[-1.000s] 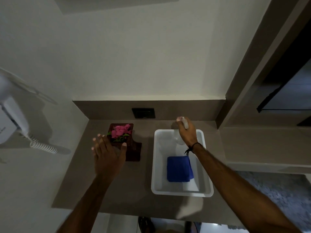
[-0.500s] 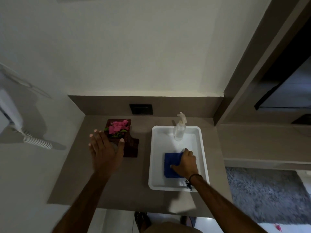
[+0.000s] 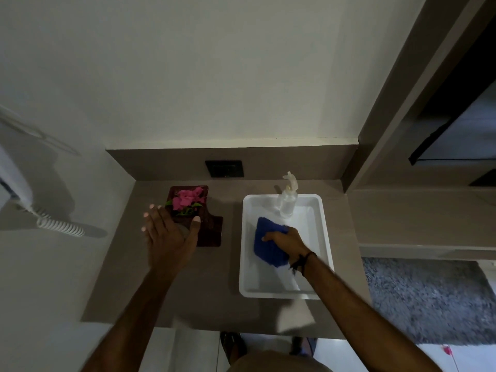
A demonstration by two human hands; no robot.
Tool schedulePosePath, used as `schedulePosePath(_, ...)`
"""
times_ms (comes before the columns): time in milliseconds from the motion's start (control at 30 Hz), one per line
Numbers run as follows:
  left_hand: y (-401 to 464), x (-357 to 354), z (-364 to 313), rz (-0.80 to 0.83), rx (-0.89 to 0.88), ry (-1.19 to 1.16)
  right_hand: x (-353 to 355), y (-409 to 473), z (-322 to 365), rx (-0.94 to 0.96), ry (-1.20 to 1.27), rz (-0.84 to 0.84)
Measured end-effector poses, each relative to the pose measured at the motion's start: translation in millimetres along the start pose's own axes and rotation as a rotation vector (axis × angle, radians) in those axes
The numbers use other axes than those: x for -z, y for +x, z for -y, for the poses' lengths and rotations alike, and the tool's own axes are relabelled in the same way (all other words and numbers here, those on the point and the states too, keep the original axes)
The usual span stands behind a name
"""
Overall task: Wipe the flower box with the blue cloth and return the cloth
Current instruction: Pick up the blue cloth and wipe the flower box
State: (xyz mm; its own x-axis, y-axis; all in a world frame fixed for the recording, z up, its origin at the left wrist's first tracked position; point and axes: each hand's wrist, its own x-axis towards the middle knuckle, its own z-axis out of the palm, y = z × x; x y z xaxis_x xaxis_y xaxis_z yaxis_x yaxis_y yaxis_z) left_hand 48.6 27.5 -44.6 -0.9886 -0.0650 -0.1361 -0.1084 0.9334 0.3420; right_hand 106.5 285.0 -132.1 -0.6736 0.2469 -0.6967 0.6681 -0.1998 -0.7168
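The flower box [image 3: 208,229] is a dark red-brown box holding pink flowers with green leaves, standing at the back left of the brown counter. My left hand [image 3: 170,236] hovers over its near left part with fingers spread, holding nothing and hiding part of the box. The blue cloth [image 3: 265,244] lies folded in the white tray [image 3: 248,251], its far edge lifted. My right hand [image 3: 288,241] is closed on the cloth from its right side and covers part of it.
A clear spray bottle [image 3: 287,200] stands at the tray's far end. A dark wall socket [image 3: 225,168] sits behind the counter. A wall phone with a coiled cord [image 3: 57,226] hangs on the left. A grey rug [image 3: 429,299] lies on the floor at right.
My right hand left the spray bottle, came down to the blue cloth and closed on it; the cloth now tilts up. My left hand stayed over the flower box.
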Motion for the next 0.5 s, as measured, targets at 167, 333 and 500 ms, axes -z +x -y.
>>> schedulePosePath(167,4,-1,0,0.014,0.036,-0.012,-59,-14,54,0.176,0.068,-0.061)
schedulePosePath(333,3,-2,0,-0.022,0.038,-0.042,-119,-37,64,0.374,0.012,0.040)
schedulePosePath(500,4,-1,1,0.008,0.039,-0.066,-129,-27,41,0.422,-0.148,0.097)
